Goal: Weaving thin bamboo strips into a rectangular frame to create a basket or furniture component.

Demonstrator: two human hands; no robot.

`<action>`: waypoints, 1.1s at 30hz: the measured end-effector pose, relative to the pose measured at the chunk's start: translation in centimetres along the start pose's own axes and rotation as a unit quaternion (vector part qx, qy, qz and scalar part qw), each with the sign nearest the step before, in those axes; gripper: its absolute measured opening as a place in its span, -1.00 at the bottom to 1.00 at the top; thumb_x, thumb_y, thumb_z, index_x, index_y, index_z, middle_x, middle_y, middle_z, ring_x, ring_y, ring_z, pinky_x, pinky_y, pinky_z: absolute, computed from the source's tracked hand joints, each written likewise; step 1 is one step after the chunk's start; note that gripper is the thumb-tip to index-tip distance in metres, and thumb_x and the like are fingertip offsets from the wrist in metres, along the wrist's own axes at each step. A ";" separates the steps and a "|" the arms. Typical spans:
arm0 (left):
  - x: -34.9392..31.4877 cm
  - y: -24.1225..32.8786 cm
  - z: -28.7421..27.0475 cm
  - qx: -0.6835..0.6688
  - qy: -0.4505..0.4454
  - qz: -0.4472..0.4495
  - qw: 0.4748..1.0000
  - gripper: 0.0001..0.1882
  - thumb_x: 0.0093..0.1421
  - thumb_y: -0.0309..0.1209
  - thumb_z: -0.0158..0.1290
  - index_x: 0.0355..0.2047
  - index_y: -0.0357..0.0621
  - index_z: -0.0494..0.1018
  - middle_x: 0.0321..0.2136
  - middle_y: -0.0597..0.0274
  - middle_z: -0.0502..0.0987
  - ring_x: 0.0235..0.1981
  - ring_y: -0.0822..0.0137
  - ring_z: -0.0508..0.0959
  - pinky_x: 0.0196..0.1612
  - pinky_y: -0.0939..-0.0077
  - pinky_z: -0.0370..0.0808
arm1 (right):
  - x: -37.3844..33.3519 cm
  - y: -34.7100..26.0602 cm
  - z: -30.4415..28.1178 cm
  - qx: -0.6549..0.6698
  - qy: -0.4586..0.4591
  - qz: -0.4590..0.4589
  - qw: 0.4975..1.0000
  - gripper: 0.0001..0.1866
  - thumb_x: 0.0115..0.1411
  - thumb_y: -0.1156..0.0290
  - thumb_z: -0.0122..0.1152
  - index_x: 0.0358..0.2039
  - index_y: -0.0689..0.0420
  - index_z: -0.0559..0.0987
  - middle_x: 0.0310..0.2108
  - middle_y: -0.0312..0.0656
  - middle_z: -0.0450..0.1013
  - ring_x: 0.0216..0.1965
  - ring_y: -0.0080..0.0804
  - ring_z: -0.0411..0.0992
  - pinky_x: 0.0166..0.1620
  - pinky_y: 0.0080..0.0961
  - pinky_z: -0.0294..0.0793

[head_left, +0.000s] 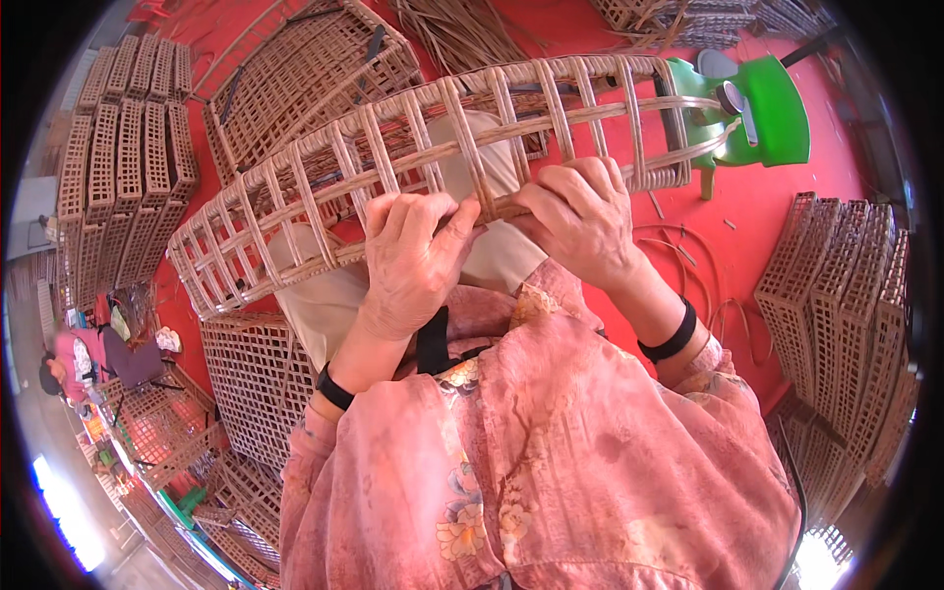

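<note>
While a long, open-lattice woven rattan basket frame (413, 167) lies across the person's lap, the left hand (411, 261) and right hand (580, 216) sit side by side at its near edge, fingers closed on a rattan strip. Flat woven panels (123, 157) are stacked far left on the red floor (777, 211).

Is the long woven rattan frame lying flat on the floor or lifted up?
Lifted: the rattan frame rests across the lap, left hand and right hand gripping its near edge.
</note>
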State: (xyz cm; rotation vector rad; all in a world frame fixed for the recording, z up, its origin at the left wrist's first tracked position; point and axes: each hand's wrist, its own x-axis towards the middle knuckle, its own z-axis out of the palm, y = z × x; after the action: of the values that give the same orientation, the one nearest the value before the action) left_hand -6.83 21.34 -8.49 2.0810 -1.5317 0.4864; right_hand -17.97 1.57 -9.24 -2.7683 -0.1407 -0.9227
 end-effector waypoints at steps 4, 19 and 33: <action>-0.6 -0.1 -0.2 -0.008 0.035 0.028 0.999 -0.56 -0.06 -0.45 0.36 -0.10 -0.10 0.59 -0.26 0.30 0.46 -0.22 0.22 0.46 -0.13 0.27 0.37 | -0.8 -0.2 0.7 0.013 0.058 -0.002 0.998 -0.75 -0.12 0.37 0.42 -0.35 -0.05 0.62 -0.25 -0.37 0.40 -0.21 -0.36 0.40 -0.11 -0.33 0.40; 5.0 3.4 2.2 -0.009 -0.060 0.083 0.995 -0.43 -0.01 -0.35 0.32 0.07 -0.06 0.54 -0.22 0.32 0.46 -0.18 0.25 0.45 -0.08 0.28 0.35 | -3.0 4.6 -4.6 -0.076 0.039 0.035 0.996 -0.58 -0.23 0.35 0.51 -0.27 0.04 0.64 -0.13 -0.31 0.45 -0.07 -0.29 0.44 -0.01 -0.31 0.45; 6.7 5.2 5.7 -0.084 -0.022 0.031 0.996 -0.78 0.10 -0.34 0.04 -0.23 -0.02 0.54 -0.33 0.33 0.45 -0.14 0.29 0.44 -0.03 0.19 0.30 | -5.1 5.3 -3.7 -0.116 0.061 0.099 0.986 -0.74 0.09 0.38 0.43 -0.17 0.06 0.68 -0.11 -0.24 0.51 -0.05 -0.18 0.46 0.08 -0.20 0.41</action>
State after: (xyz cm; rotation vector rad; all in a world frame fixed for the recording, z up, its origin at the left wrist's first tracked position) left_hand -9.87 11.59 -8.35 1.9332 -1.6084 0.3228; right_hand -23.33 -4.55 -10.31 -2.8545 0.2739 -1.1140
